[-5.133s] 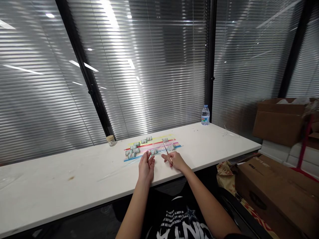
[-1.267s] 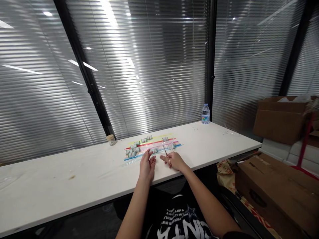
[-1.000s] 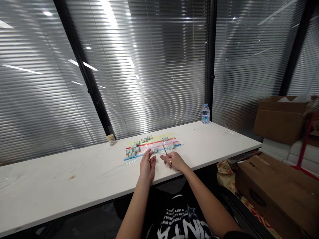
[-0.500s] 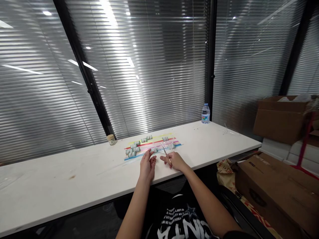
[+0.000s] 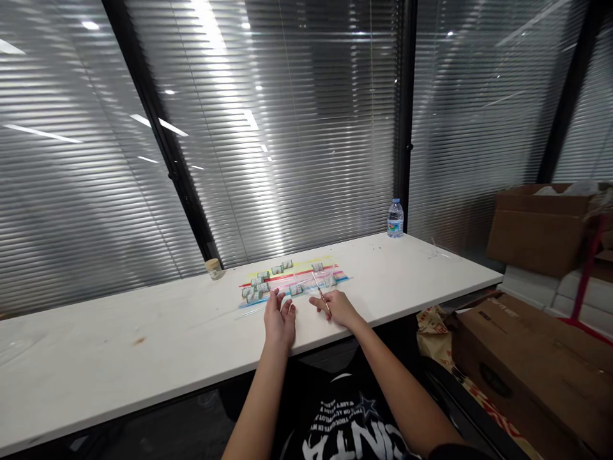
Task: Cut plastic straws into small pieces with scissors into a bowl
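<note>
My right hand [image 5: 335,308] is closed around slim copper-coloured scissors [image 5: 322,296], their thin tip pointing away from me over the coloured strips. My left hand [image 5: 280,319] is open beside the strips, fingers apart and slightly curled, with nothing visible in it. Between and just beyond the hands lies a small cylinder with a printed green-and-white label [image 5: 296,290]. Several like it lie on the yellow, red [image 5: 282,276], pink and blue strips, among them a labelled cylinder [image 5: 318,267] near the scissors' tip. Clear plastic film [image 5: 330,280] shines around the right-hand ones.
The white table [image 5: 182,338] runs along a glass wall with blinds. A water bottle [image 5: 395,219] stands at the back right, a small lidded tub [image 5: 213,268] at the back left. Clear plastic scraps [image 5: 443,254] lie near the right end. Cardboard boxes [image 5: 531,358] are stacked beyond the table.
My left hand has come away from the labelled cylinder and moved slightly left, leaving it lying on the strips. My right hand has shifted a little right with the scissors.
</note>
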`<state>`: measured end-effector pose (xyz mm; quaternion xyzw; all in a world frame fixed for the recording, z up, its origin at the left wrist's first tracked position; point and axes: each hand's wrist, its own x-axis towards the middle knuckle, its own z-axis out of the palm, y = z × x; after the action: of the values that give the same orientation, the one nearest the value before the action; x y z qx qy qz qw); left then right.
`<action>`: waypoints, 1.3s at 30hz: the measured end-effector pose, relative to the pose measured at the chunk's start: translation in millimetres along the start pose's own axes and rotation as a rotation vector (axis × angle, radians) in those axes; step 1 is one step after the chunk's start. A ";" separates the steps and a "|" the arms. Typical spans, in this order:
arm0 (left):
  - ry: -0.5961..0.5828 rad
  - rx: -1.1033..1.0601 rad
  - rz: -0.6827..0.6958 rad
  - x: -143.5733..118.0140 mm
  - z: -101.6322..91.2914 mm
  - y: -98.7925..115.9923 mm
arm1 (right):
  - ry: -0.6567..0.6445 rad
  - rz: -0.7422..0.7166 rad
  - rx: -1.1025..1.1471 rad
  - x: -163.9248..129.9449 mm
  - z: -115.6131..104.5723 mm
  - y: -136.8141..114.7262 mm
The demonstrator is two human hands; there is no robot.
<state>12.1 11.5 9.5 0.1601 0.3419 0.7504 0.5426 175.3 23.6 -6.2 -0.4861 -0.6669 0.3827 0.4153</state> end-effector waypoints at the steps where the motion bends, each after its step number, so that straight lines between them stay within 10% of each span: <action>1: 0.016 -0.023 0.009 0.7 -0.3 0.2 | 0.002 0.007 0.001 0.0 -0.1 -0.3; 39: 0.054 -0.040 0.090 -0.9 0.6 0.8 | 0.070 -0.034 -0.010 -1.2 1.2 1.5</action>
<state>12.2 10.7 10.6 0.1442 0.3338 0.7847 0.5020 174.9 22.7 -8.3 -0.4898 -0.6622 0.3548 0.4424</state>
